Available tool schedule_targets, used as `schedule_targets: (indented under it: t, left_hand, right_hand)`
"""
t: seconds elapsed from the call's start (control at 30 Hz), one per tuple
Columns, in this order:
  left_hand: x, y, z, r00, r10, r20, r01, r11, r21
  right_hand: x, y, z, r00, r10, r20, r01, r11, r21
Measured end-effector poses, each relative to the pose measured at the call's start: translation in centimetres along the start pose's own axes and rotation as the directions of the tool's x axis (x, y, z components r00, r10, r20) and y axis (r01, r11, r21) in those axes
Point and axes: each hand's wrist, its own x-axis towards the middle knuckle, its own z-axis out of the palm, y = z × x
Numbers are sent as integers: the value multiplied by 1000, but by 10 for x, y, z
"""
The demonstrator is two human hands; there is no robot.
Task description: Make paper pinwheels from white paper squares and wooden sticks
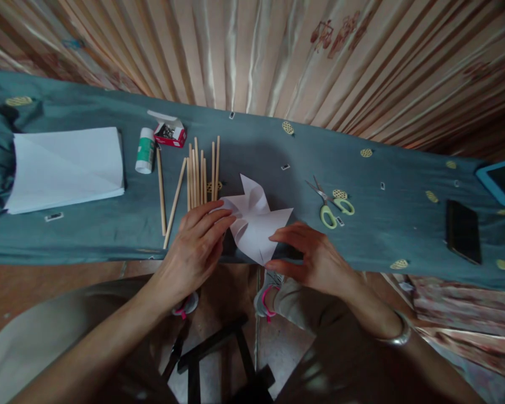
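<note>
A white folded paper pinwheel (256, 220) lies on the teal cloth-covered table (109, 235) near its front edge. My left hand (196, 249) rests on the pinwheel's left side, fingers stretched out flat and pressing a flap. My right hand (313, 255) touches the lower right of the pinwheel, its thumb and forefinger pinching a paper point at the bottom edge. Several wooden sticks (197, 177) lie just left of and behind the pinwheel.
A stack of white paper (65, 168) lies far left. A glue stick (145, 150) and an open red box of pins (169, 133) sit behind the sticks. Green-handled scissors (330, 202) lie right of the pinwheel, a dark phone (463, 231) and a blue tablet (503, 182) far right. Striped curtain behind.
</note>
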Motion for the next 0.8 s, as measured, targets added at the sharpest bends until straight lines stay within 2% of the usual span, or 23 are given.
schedule_targets:
  t: [0.1,0.2,0.3,0.5,0.8]
  left_hand:
    - [-1,2,-2,1000,-10,4,10,1000,-15]
    - [-4,3,-4,999,-42,9,42,998,-49]
    - [-8,4,-6,996,-81,21,82,994,-68]
    - [-21,11,-4,992,-115,60,122,982,-143]
    - [-32,20,-4,984,-166,72,178,960,-215]
  right_hand:
    - [0,7,-5,996,57,-69,-59,998,-22]
    - [1,19,-7,980,117,-158,-139,981,-133]
    - [5,32,-5,970,115,-212,-166,957,-238]
    - [11,43,2,985,65,-157,-109,950,-292]
    - [6,33,7,988,62,-138,-103,944,-312]
